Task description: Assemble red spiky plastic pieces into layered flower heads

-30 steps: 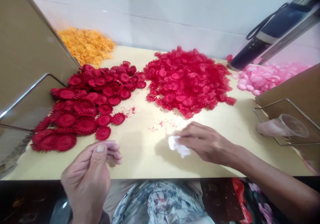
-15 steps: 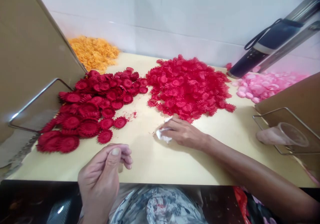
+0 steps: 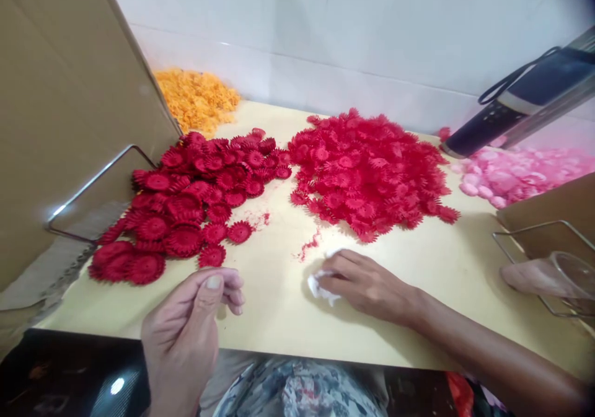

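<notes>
Most of the white wad (image 3: pixel 320 287) is tucked under the right hand (image 3: pixel 367 284). Can't tell what the left hand (image 3: pixel 190 324) is pinching, fingers curled over it. Clear cup (image 3: pixel 564 274) beyond the right hand is cropped.

A small crumpled white cloth (image 3: pixel 320 287) shows under the right hand (image 3: pixel 367 284). The pale cream tabletop (image 3: pixel 288 318) carries a dark crimson heap of toothed plastic flower discs (image 3: pixel 195 200), a brighter red heap of smaller toothed discs (image 3: pixel 372 172), a thin streak of red crumbs (image 3: pixel 309 244), an orange heap of petal pieces (image 3: pixel 199 98) and a soft pink heap of rounded petals (image 3: pixel 515 175). The tan cardboard panel (image 3: pixel 60 113) is plain. The wall tiles (image 3: pixel 353 39) are white.
</notes>
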The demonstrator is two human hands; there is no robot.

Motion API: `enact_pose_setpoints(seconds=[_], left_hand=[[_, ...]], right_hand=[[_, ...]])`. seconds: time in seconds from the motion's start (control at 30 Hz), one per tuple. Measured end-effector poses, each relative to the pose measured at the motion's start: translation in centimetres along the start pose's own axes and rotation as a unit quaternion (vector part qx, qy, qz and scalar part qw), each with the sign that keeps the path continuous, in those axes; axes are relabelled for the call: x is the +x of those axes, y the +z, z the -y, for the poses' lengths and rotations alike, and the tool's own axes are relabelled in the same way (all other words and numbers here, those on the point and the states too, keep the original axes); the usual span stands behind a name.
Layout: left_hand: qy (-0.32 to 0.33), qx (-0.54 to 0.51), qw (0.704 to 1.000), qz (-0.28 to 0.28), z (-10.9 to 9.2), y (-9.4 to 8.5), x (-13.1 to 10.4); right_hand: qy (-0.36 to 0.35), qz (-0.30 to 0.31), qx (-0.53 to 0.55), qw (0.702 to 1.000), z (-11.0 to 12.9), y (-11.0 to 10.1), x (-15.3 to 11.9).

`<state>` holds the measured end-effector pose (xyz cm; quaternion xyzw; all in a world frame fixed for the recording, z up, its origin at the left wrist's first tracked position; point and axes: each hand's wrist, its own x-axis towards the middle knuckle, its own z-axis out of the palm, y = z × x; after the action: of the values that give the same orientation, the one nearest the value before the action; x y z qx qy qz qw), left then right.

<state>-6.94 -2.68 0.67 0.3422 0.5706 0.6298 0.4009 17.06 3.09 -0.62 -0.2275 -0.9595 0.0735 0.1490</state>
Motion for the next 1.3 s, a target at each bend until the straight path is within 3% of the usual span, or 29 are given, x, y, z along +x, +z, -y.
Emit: enact_pose_setpoints(seconds=[0.13, 0.23, 0.33, 0.43, 0.5, 0.57, 0.63, 0.77, 0.87, 0.93, 1.07, 1.2, 1.3], left_hand=[[-0.003, 0.032, 0.999, -0.009, -0.5, 0.3, -0.2], [-0.003, 0.068, 0.997, -0.035, -0.7, -0.4, -0.3], [0.009, 0.096, 0.994, -0.059, -1.0, -1.3, -0.5], [0.044, 0.139, 0.986, -0.076, -1.3, -1.9, -0.6], [0.080, 0.178, 0.978, -0.076, -1.2, -2.2, -0.4], [0.142, 0.226, 0.962, -0.059, -0.9, -2.4, 0.3], [0.241, 0.298, 0.923, -0.015, -0.4, -2.4, 1.3], [0.422, 0.470, 0.772, 0.068, -0.3, -1.6, 3.3], [0.429, 0.600, 0.669, 0.088, -0.6, -0.3, 4.1], [0.403, 0.663, 0.621, 0.110, -0.7, 0.6, 4.4], [0.373, 0.714, 0.575, 0.144, -0.3, 2.0, 5.4], [0.404, 0.703, 0.563, 0.163, 0.0, 2.3, 6.4], [0.450, 0.681, 0.563, 0.131, -0.4, 2.1, 6.7]], right_hand=[[0.015, -0.028, -0.050, 0.998, -2.6, 1.8, 5.2], [0.058, -0.045, -0.046, 0.996, -2.9, 1.6, 6.6], [0.060, -0.058, -0.015, 0.996, -1.2, 0.5, 5.1], [0.035, -0.005, -0.029, 0.999, 0.4, -0.6, 2.2], [0.041, 0.017, -0.038, 0.998, 0.4, -0.8, 0.8], [0.048, -0.001, -0.053, 0.997, -0.5, -0.4, 0.3], [0.044, -0.028, -0.071, 0.996, -1.7, 0.3, 0.9], [0.031, -0.038, -0.090, 0.995, -2.9, 1.7, 4.3], [0.038, -0.031, -0.099, 0.994, -2.2, 2.1, 6.6], [0.049, -0.033, -0.096, 0.994, -1.6, 2.3, 7.5], [0.070, -0.039, -0.095, 0.992, -1.2, 2.8, 8.3], [0.109, -0.044, -0.103, 0.988, -1.5, 2.1, 8.1], [0.116, -0.070, -0.071, 0.988, -1.1, 0.4, 6.1]])
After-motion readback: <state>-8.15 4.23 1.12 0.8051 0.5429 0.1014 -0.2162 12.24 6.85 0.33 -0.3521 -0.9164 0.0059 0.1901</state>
